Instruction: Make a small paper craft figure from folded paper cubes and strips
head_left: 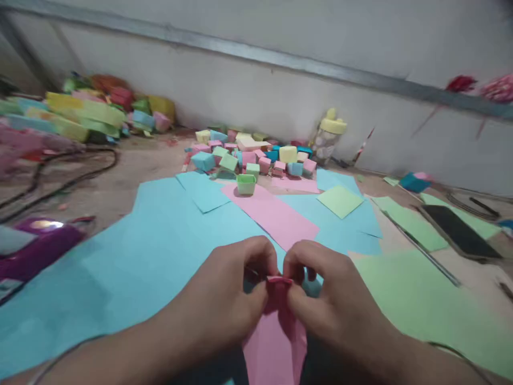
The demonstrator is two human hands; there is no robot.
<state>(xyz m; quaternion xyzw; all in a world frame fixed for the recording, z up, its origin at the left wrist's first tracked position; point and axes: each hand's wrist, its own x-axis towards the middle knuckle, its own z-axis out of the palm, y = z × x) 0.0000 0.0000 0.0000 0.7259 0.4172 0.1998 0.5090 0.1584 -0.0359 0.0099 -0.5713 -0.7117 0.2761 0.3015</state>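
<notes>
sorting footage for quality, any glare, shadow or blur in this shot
Head view: bright glare on the purple object; head view: dark shadow on the held pink paper; head view: left-hand paper pile and right-edge pink flower look blurred.

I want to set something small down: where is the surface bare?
Left, between the black cable and blue sheets, bar a pink scrap; narrower, between the phone and large green sheet. Crowded: along the wall, with small paper boxes.

hands (pixel 236 291): 2 | held pink paper (pixel 274 350): 1 | phone (pixel 457 230): 1 | yellow-topped container (pixel 324 144): 1
</notes>
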